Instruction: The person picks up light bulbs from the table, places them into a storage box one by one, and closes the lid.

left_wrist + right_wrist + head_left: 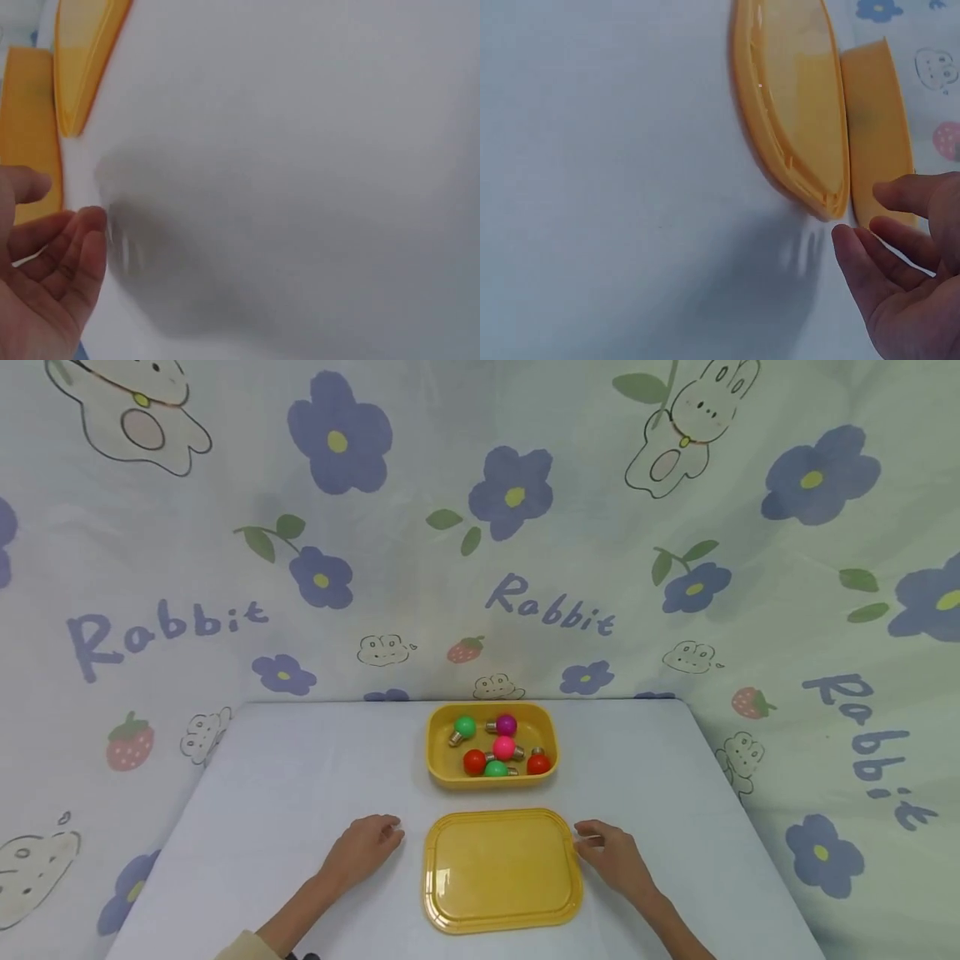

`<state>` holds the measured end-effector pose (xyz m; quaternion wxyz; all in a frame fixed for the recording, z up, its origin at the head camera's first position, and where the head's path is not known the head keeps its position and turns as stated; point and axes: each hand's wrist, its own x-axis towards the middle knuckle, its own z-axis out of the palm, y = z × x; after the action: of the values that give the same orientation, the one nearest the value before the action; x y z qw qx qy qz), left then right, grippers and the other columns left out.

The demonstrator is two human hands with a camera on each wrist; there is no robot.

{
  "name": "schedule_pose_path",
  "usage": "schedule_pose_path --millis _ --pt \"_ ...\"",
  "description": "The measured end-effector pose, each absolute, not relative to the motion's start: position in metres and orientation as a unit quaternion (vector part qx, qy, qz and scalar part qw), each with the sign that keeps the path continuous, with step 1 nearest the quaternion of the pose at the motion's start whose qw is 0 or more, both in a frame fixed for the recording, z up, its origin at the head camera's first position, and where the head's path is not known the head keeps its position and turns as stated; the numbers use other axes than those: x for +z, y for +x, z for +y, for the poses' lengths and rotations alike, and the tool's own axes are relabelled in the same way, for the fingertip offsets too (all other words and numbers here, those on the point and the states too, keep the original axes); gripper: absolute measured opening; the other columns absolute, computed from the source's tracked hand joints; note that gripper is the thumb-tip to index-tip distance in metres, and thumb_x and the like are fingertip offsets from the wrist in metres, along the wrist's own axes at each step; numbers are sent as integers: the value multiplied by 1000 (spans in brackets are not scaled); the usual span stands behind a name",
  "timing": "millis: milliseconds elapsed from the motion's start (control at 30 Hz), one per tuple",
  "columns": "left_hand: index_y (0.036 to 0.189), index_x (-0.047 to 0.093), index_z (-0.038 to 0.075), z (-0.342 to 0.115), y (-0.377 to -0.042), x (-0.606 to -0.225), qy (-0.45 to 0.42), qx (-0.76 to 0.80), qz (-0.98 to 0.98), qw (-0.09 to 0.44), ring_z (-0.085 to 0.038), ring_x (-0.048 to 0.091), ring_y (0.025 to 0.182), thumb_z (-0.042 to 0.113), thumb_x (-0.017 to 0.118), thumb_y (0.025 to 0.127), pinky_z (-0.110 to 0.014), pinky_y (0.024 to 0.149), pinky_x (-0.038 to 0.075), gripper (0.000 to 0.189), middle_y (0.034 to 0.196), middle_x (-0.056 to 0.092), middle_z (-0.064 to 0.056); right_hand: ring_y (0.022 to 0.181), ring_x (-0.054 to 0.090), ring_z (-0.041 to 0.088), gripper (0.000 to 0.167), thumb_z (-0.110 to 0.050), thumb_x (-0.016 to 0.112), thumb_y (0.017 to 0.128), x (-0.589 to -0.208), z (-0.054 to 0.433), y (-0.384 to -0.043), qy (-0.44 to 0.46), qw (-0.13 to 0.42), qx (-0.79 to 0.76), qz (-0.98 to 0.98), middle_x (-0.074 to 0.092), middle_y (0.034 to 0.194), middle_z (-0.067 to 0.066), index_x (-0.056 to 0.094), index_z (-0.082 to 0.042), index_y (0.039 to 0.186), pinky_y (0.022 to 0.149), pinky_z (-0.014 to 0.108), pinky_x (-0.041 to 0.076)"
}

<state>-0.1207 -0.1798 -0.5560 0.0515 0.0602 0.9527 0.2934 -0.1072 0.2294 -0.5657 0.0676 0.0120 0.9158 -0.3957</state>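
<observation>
A flat yellow lid (502, 870) with rounded corners and a raised rim lies on the white table between the two hands. Behind it stands a yellow box (492, 782) holding several small round light bulbs, among them a green bulb (465, 727), a purple bulb (507, 724) and a red bulb (474, 762). My left hand (365, 850) is to the left of the lid, apart from it, fingers loosely bent with nothing in them. Close by the lid's right edge is my right hand (609, 853), its fingers relaxed and holding nothing.
The white table (315, 760) ends at a patterned cloth (420, 585) that rises behind it and on both sides. The box stands near the table's back edge. A small dark object (311, 956) shows beside the left sleeve (249, 947) at the bottom.
</observation>
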Motion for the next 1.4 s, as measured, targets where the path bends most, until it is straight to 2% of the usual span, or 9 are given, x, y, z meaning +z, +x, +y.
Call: schedule_pose_path --millis 200,433,633,833,1033,1267,1400 --pt "107 74 1 -173 -100 -557 83 323 940 73 -6 57 72 19 72 91 -27 66 53 24 81 64 8 88 70 24 34 -10 77 85 -574 232 -98 40 92 -395 913 72 100 8 69 1 116 73 36 59" --pt "111 72 -4 -157 -91 -561 115 350 925 93 -3 47 64 20 72 91 -22 56 45 32 76 56 8 78 65 15 35 -7 76 84 -578 227 -93 32 98 -398 912 66 88 0 68 5 117 66 29 57" --pt "112 71 -6 -143 -87 -573 102 381 917 57 -2 46 66 12 76 85 -21 56 44 34 76 54 9 76 62 13 35 -2 75 84 -578 222 -91 34 96 -398 912 63 87 -1 67 7 117 62 25 54" --pt "113 72 -3 -139 -82 -586 51 408 911 23 0 50 68 14 80 82 -20 60 47 37 79 57 11 76 61 12 34 -2 74 84 -582 220 -90 50 94 -402 910 63 87 -1 67 3 117 63 26 53" --pt "111 75 3 -137 -76 -587 0 460 888 7 -3 58 73 16 83 81 -21 66 52 34 84 66 9 76 62 14 37 -7 75 84 -579 218 -91 75 95 -426 897 68 96 4 64 2 118 61 29 54" --pt "122 70 0 -137 -78 -587 -11 499 866 16 -9 68 71 19 83 82 -22 64 55 46 84 73 0 77 65 17 43 -13 80 81 -581 219 -92 89 99 -468 874 68 92 3 64 5 116 64 29 55" --pt "120 69 -4 -136 -78 -583 -28 527 849 27 -14 71 75 16 84 80 -23 68 56 47 84 73 -2 79 67 19 42 -14 81 81 -583 220 -95 108 108 -497 854 69 90 4 65 8 113 66 29 57"
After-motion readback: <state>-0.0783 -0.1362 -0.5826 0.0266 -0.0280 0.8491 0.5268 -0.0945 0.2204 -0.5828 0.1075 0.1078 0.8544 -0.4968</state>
